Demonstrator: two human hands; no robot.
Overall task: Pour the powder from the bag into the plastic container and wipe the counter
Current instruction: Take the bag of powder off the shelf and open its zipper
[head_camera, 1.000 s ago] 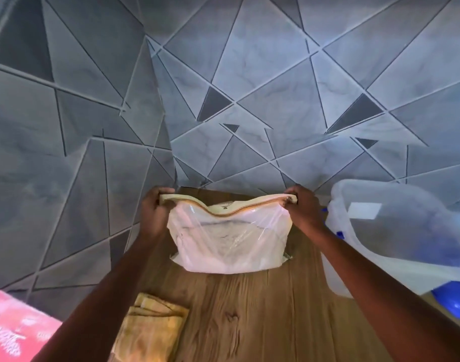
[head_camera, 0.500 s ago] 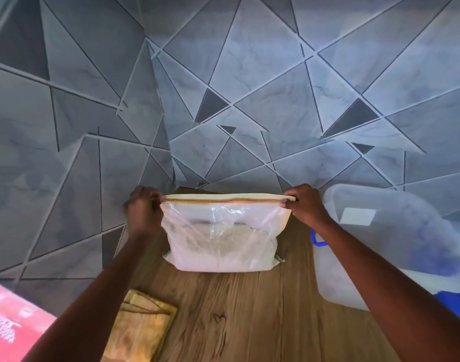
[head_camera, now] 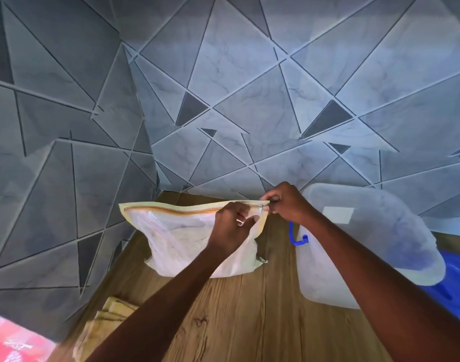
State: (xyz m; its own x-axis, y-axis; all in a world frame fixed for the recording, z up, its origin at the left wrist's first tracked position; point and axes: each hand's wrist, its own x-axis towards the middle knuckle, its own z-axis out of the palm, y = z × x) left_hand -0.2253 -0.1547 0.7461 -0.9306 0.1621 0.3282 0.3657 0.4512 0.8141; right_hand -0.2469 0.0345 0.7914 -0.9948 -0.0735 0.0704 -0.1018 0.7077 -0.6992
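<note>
A clear zip bag (head_camera: 176, 239) with pale powder in its lower half stands upright on the wooden counter (head_camera: 249, 322), its yellow zipper edge along the top. My left hand (head_camera: 232, 227) grips the bag's upper right part just below the zipper. My right hand (head_camera: 285, 203) pinches the zipper pull at the bag's top right corner. The translucent plastic container (head_camera: 328, 278) with a blue handle clip (head_camera: 296, 237) stands to the right of the bag, its frosted lid (head_camera: 385, 226) on top.
A folded yellow cloth (head_camera: 106, 325) lies on the counter at the lower left. Grey tiled walls with a triangle pattern close in behind and to the left. A blue object (head_camera: 456, 283) sits behind the container at the right edge. Something red and patterned (head_camera: 12, 340) fills the bottom left corner.
My left hand has let go of the bag's top left corner and moved right to grip the bag near its top right. My right hand now pinches the zipper pull.
</note>
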